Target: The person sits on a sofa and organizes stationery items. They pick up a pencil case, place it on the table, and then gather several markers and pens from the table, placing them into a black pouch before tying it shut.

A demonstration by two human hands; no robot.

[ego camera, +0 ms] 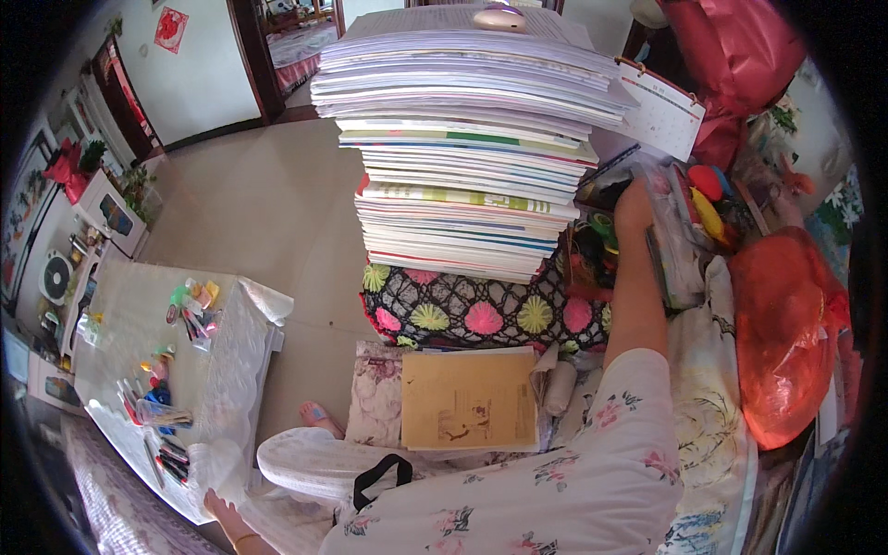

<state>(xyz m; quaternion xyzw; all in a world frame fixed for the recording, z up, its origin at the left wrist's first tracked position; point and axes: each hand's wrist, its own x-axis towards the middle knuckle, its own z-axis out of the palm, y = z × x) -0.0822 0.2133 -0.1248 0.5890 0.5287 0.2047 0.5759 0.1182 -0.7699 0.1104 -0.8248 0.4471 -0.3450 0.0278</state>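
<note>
My right arm reaches forward beside a tall stack of books and papers (465, 159). My right hand (634, 205) is down among clutter, next to a clear plastic bag or case (671, 243); its fingers are hidden, so any grip cannot be seen. At the lower left, my left hand (222, 510) rests by my knee in white trousers, near the corner of a cloth-covered table (236, 374), with nothing visible in it. Before me lies a tan printed booklet or paper (470, 399), with a pale roll (560, 390) at its right.
Under the stack is a black crocheted cover with coloured flowers (483, 317). A red plastic bag (784, 340), desk calendar (659, 111) and colourful items (707, 201) crowd the right. Pens (172, 461) and small objects lie on the left table. A pale mouse-like device (499, 19) tops the stack.
</note>
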